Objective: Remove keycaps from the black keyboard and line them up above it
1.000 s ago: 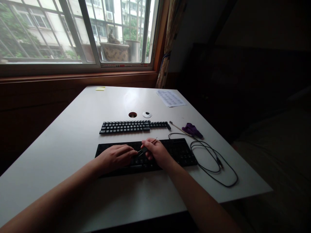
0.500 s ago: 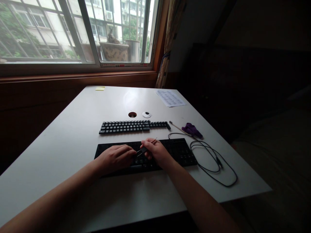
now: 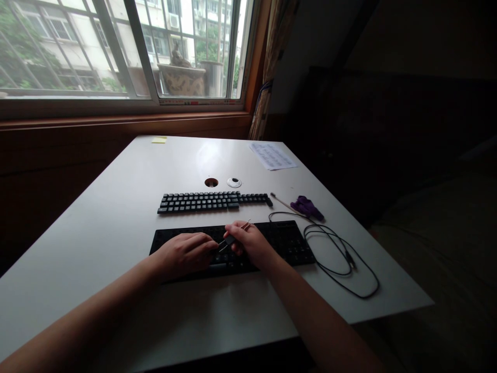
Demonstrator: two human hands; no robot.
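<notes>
A black keyboard lies near the front of the table, with some keycaps still on its lower and right parts. Over its middle, my right hand is closed around a keycap puller, whose thin wires show at both ends of a dark handle. My left hand rests over the keyboard's left half, its fingers pinched together at the puller's wire tips. What those fingertips hold, if anything, is hidden. Loose black keycaps stand in rows just behind the keyboard.
A black cable loops on the right. Beside it lie a purple cloth and a thin brush. Farther back are a round table hole, its white cover, printed paper and yellow sticky notes.
Almost nothing differs. Both hands keep the same place and grip, and the view has shifted very slightly.
</notes>
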